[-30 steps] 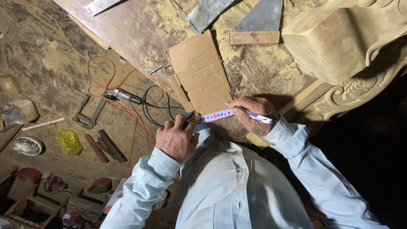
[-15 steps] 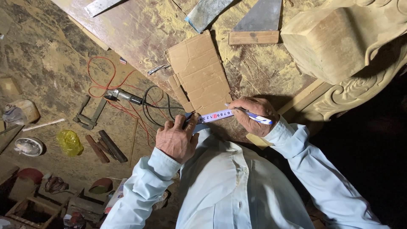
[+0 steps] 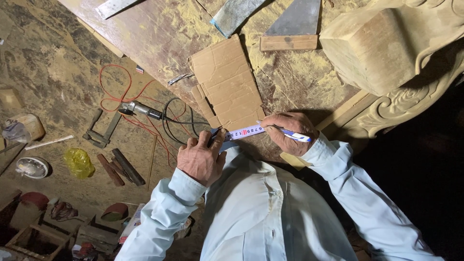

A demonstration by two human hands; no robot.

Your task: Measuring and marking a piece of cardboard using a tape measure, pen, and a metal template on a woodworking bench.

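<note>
Fingers (image 3: 212,140) pinning measuring tape (image 3: 245,131), right hand (image 3: 287,133) gripping pen (image 3: 290,135), cardboard (image 3: 227,87)

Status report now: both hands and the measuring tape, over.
Left hand pins measuring tape at lower edge of cardboard piece. Right hand holds tape's other end plus blue-white pen. Nothing in the way.

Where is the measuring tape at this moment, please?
In the head view, the measuring tape lies stretched along the near edge of the cardboard piece, between the left hand and the right hand, which holds a blue pen.
</note>
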